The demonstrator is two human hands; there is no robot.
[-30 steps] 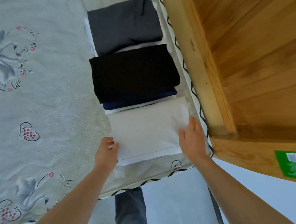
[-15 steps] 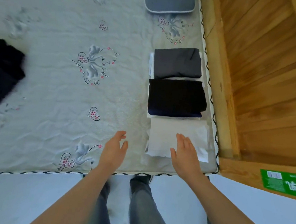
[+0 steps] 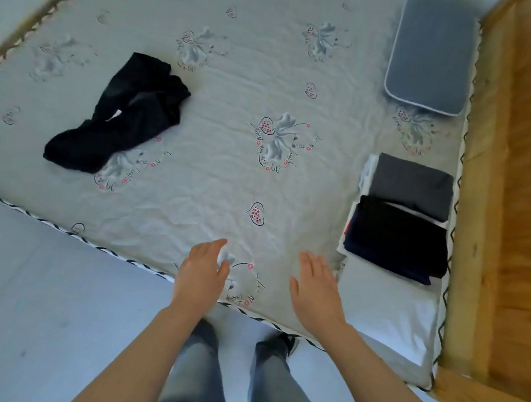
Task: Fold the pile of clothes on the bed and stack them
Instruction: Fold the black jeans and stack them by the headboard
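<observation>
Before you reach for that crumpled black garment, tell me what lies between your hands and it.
Nothing visible does. The left hand and right hand, both open and empty, hover near the bed's front edge. Only bare printed sheet lies between them and the black garment, far to the left. The folded stacks sit on the opposite side.

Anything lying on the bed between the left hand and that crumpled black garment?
No. In the head view, only bare printed bedsheet lies between the left hand and the crumpled black garment; the folded stacks sit off to the right.

Black garment (image 3: 121,115); grey pillow (image 3: 429,51); sheet (image 3: 227,181) (heart print).
</observation>
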